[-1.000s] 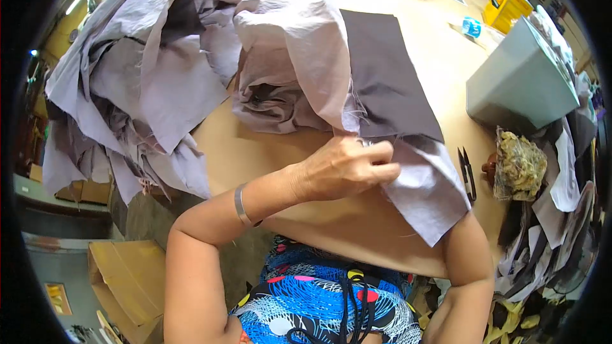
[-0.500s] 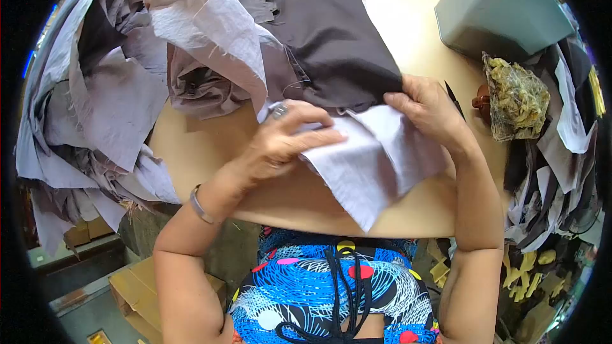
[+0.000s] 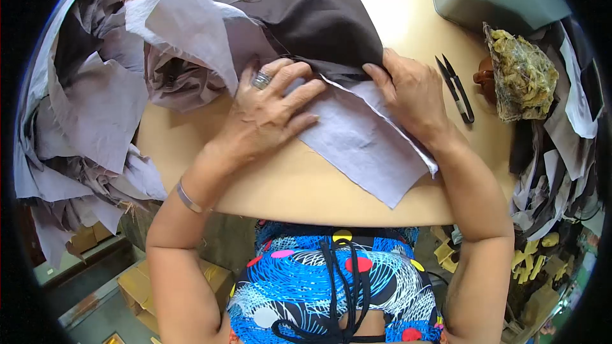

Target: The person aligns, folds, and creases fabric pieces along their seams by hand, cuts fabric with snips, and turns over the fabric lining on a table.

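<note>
On the pale tabletop [image 3: 255,194], the right hand [image 3: 413,92] pinches the corner of the dark cloth [image 3: 338,19]; the left hand [image 3: 264,105] (ringed, fingers spread) rests on the adjoining lavender cloth [image 3: 370,146]. Rightward lie black snips [image 3: 456,86], near a wrapped bundle [image 3: 523,76].

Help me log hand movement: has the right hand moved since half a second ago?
Yes. Judged against the black scissors, the right hand has shifted left: its wrist hid most of them, and now they show whole.
</note>
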Demonstrator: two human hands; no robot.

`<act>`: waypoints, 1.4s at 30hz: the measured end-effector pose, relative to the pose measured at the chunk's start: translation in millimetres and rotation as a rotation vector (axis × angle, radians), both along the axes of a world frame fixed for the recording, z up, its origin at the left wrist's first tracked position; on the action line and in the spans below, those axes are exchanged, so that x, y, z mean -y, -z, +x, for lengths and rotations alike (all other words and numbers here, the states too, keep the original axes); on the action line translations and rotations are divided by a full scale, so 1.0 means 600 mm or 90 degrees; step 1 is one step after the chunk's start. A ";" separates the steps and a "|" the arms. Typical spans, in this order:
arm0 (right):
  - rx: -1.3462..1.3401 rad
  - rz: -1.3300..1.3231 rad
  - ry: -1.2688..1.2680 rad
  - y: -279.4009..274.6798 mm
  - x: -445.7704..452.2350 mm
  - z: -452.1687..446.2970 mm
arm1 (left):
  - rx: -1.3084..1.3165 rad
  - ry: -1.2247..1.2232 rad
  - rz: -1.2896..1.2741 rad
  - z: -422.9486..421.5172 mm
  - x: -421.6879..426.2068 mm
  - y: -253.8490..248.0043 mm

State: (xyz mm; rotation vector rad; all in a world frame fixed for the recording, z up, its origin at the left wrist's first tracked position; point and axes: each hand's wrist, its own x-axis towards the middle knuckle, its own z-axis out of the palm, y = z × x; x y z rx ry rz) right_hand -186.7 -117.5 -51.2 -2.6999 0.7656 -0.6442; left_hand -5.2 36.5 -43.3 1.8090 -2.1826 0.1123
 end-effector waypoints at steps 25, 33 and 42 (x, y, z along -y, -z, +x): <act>0.042 -0.021 -0.010 0.005 0.015 0.006 | -0.050 0.159 -0.013 -0.031 -0.001 -0.007; 0.034 -0.022 -0.041 0.007 -0.002 0.016 | -0.084 0.097 -0.009 -0.105 -0.039 -0.006; -0.021 0.163 -0.040 -0.029 -0.001 -0.018 | -0.337 0.034 -0.037 -0.142 -0.063 0.010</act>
